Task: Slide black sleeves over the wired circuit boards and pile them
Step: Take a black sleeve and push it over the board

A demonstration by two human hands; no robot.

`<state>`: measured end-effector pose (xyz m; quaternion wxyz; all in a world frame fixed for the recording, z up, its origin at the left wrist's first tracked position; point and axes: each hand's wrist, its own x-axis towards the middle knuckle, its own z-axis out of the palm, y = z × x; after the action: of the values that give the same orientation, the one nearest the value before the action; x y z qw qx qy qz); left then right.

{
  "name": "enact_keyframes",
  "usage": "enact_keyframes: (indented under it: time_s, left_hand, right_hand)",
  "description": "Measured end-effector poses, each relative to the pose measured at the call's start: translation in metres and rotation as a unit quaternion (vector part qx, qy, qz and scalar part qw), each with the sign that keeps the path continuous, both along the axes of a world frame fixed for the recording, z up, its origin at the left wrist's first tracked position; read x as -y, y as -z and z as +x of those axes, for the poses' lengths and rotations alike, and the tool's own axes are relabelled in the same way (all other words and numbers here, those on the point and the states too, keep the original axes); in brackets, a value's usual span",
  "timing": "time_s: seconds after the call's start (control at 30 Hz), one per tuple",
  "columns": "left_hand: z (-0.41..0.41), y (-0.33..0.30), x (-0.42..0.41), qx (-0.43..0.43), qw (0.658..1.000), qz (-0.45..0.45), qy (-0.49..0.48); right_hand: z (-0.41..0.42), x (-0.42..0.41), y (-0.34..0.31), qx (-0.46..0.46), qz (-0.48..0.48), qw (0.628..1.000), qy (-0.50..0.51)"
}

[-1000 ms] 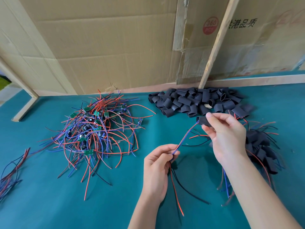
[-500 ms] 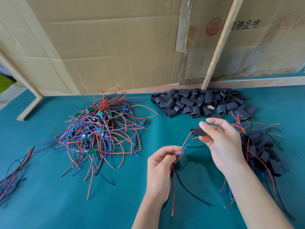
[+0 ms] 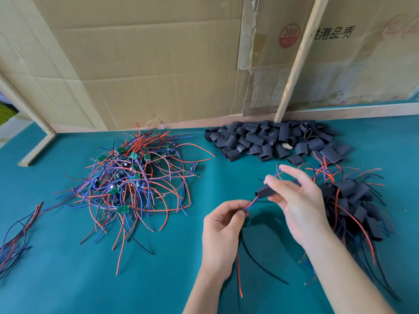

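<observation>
My right hand (image 3: 294, 200) pinches a black sleeve (image 3: 264, 191) that sits over a wired circuit board; red and blue wires stick out of both its ends. My left hand (image 3: 223, 225) grips those wires (image 3: 250, 203) just below the sleeve, and a red and a black wire trail down from my fist. A heap of empty black sleeves (image 3: 272, 141) lies at the back. At the left lies a tangle of bare green boards with red, blue and black wires (image 3: 133, 180). A pile of sleeved boards (image 3: 356, 207) rests to the right of my right hand.
All of it lies on a teal table cover (image 3: 68, 279). Cardboard sheets (image 3: 147, 64) and a leaning wooden slat (image 3: 299, 55) wall off the back. A small bundle of loose wires (image 3: 15, 236) lies at the left edge.
My right hand has brought the sleeve down and leftward along the wires, closer to my left hand. The wire span between my hands is much shorter.
</observation>
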<state>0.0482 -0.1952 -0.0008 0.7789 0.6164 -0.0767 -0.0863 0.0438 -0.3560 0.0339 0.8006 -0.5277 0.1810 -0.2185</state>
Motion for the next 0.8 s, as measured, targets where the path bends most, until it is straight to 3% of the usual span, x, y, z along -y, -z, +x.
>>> enact_keyframes:
  time_s: [0.33, 0.53, 0.63, 0.8]
  left_hand:
    - [-0.002, 0.002, 0.002, 0.002, 0.999, 0.003, -0.046]
    - [-0.003, 0.000, 0.002, 0.002, 0.999, -0.024, -0.040]
    - [-0.002, 0.001, 0.001, 0.002, 0.998, -0.052, -0.035]
    - [-0.003, 0.001, 0.002, 0.007, 0.999, -0.014, -0.038]
  right_hand:
    - [0.002, -0.024, 0.016, -0.047, -0.023, 0.997, -0.055]
    - [-0.002, -0.031, 0.011, -0.022, -0.058, 0.996, -0.064]
    - [-0.003, -0.035, 0.011, -0.034, -0.103, 0.991, -0.075]
    - [-0.004, -0.031, 0.012, -0.017, -0.187, 0.981, -0.043]
